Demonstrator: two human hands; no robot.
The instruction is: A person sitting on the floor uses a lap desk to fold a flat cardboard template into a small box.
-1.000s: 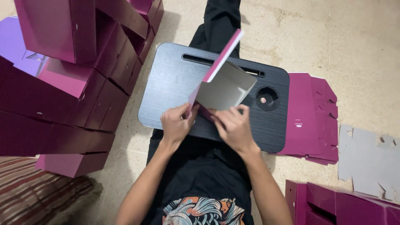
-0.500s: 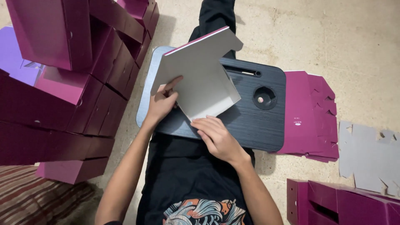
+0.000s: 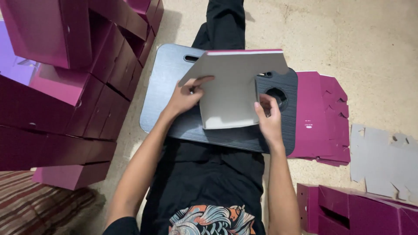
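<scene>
The cardboard box blank [image 3: 233, 89] — grey on the side facing the camera, with a magenta edge along its top — stands half-folded over the dark lap desk [image 3: 174, 113], which rests across the person's legs. The left hand [image 3: 185, 95] grips the blank's left flap, thumb and forefinger pinched on the grey board with the forefinger stretched along its edge. The right hand [image 3: 269, 119] clasps the right side, fingers curled around the vertical fold near the lower right corner. Both hands are closed on the board, and its lower edge sits just above the desk surface; whether it touches cannot be told.

To the left, a stack of assembled magenta boxes [image 3: 65, 87] rises close beside the desk. To the right, a pile of flat magenta blanks [image 3: 322, 117] lies on the floor, partly tucked under the desk's edge — and further right a flat grey blank [image 3: 383, 161] lies face down. More magenta boxes [image 3: 357, 211] sit in the lower right corner.
</scene>
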